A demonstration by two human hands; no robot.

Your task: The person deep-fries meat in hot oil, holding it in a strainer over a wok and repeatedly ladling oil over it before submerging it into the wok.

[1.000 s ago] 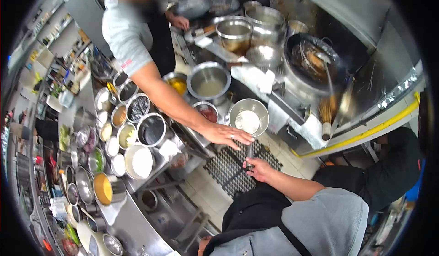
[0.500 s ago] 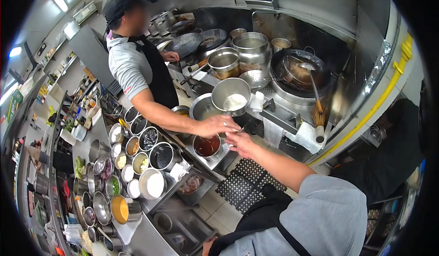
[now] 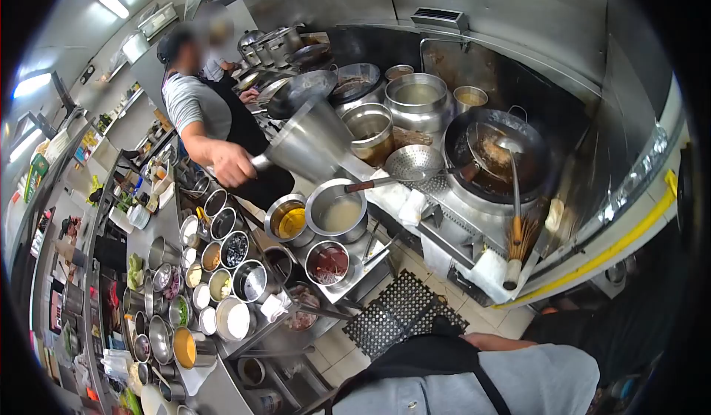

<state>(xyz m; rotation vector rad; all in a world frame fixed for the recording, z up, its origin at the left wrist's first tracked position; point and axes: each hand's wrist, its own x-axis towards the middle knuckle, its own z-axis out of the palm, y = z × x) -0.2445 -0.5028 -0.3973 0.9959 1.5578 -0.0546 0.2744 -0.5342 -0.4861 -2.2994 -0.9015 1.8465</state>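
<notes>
Low against my black apron (image 3: 392,363), my right hand (image 3: 480,340) shows only as a strip of skin by the grey sleeve. Its fingers are hidden, and no object shows in it. My left hand is out of view. A co-worker's hand (image 3: 234,164) grips the handle of a metal saucepan (image 3: 309,142), raised over the counter between us. Below the saucepan stand a pot of cloudy liquid (image 3: 343,215), a pot of yellow oil (image 3: 290,221) and a pot of dark red sauce (image 3: 327,262).
A wok (image 3: 458,148) sits on the burner at right, with a ladle (image 3: 515,193) and strainer inside. A perforated skimmer (image 3: 413,161) lies beside it. Several ingredient containers line the left counter. A black perforated mat (image 3: 392,311) covers the tiles.
My right hand has drawn back from the co-worker's hand to my body. The co-worker has swung the saucepan up and left. My left hand has gone out of view.
</notes>
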